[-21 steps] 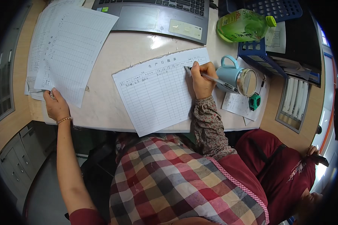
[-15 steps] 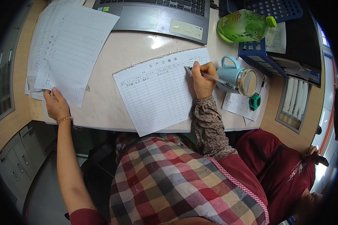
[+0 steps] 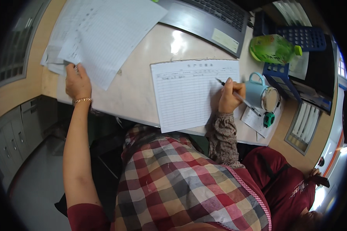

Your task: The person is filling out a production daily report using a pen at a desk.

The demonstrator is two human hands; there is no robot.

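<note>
My right hand, in a flowered sleeve cuff, is closed around a pen. The pen slants over the right part of a printed table form; whether its tip touches the paper I cannot tell. A few handwritten entries stand in the form's top rows. At the left, my left hand, with a bracelet on the wrist, pinches the near corner of a printed sheet. That sheet overlaps other papers at the desk's left end. The fingertips are partly hidden by the hand.
A laptop stands at the back. To the right are a green bottle lying on its side, a light-blue lidded mug, a blue basket and a green tape measure. Another person in dark red is at the lower right.
The whole view has swung, so the desk things sit farther right in the picture. The pen tip is now lower on the form, off the header row. Both hands keep their holds.
</note>
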